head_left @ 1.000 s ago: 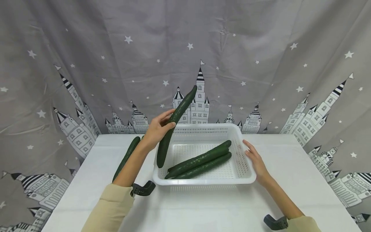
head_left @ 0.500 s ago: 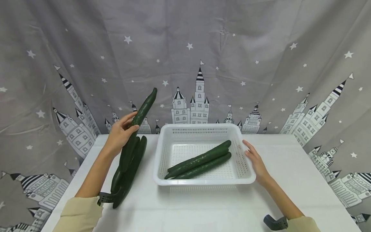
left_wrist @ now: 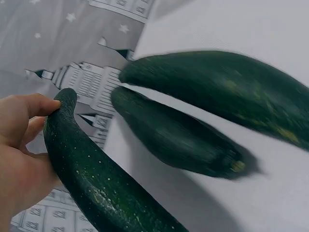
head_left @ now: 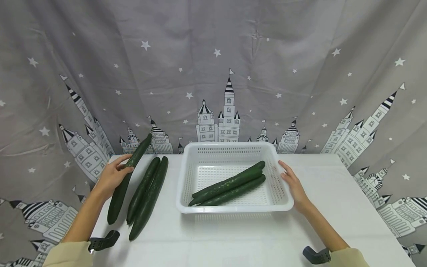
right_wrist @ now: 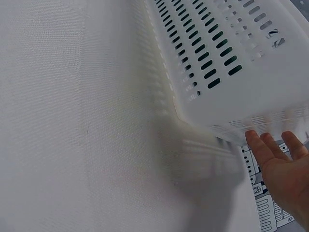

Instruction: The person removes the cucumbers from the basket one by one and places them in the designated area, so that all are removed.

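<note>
My left hand [head_left: 111, 177] grips a long dark green cucumber [head_left: 119, 196] at the left side of the table, its upper end leaning up and away. In the left wrist view, thumb and fingers pinch this cucumber [left_wrist: 104, 181] near its narrow end. Just right of it, two more cucumbers lie side by side on the table, a shorter one [head_left: 141, 193] and a longer one [head_left: 151, 198]. My right hand [head_left: 295, 189] has its fingers extended against the right side of a white perforated plastic basket [head_left: 233, 210]. Several cucumbers [head_left: 230, 184] lie slanted together inside.
A white cloth covers the table [head_left: 233, 237]. Behind it hangs a grey curtain [head_left: 160, 74] printed with castles and stars. Dark camera mounts sit on both wrists, the left one [head_left: 105, 240] low over the table.
My left hand has carried the cucumber from over the basket's left side leftward, past the two lying cucumbers, and down. The right hand and basket have stayed in place.
</note>
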Available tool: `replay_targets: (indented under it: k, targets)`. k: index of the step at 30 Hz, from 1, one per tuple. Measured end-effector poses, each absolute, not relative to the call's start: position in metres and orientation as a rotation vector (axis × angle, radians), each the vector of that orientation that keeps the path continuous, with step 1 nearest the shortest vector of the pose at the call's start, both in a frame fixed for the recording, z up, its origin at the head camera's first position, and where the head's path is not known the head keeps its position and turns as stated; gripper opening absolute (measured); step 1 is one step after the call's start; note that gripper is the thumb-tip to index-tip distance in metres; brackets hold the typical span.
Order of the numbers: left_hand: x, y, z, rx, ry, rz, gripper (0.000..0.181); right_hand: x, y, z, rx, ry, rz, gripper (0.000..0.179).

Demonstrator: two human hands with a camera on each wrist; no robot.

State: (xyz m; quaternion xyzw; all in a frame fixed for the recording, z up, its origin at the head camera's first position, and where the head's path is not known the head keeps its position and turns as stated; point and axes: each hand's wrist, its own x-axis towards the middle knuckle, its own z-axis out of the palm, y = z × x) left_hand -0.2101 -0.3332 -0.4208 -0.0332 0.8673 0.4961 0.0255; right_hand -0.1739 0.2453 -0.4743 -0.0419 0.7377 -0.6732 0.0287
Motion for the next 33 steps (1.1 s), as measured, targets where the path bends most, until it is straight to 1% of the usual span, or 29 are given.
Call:
replay_targets:
  k: [5, 14, 27, 33]
  targets:
    - [-0.209, -0.342, -0.443, -0.182, 2.643, 1.49, 0.06, -0.175, 0.245, -0.474, -0.117, 2.275, -2.071, 0.054]
    - [-0.207, -0.345, -0.469, -0.176, 2.649, 1.397, 0.058, -0.177, 0.247, -0.473, -0.15, 2.262, -2.047, 0.054]
    - [-0.211, -0.337, -0.476, -0.227, 2.629, 1.285, 0.056, -0.177, 0.248, -0.475, -0.163, 2.253, -2.065, 0.054]
    - [-0.211, -0.327, -0.466, -0.189, 2.844, 1.262, 0.052, -0.178, 0.249, -0.474, -0.169, 2.266, -2.058, 0.054]
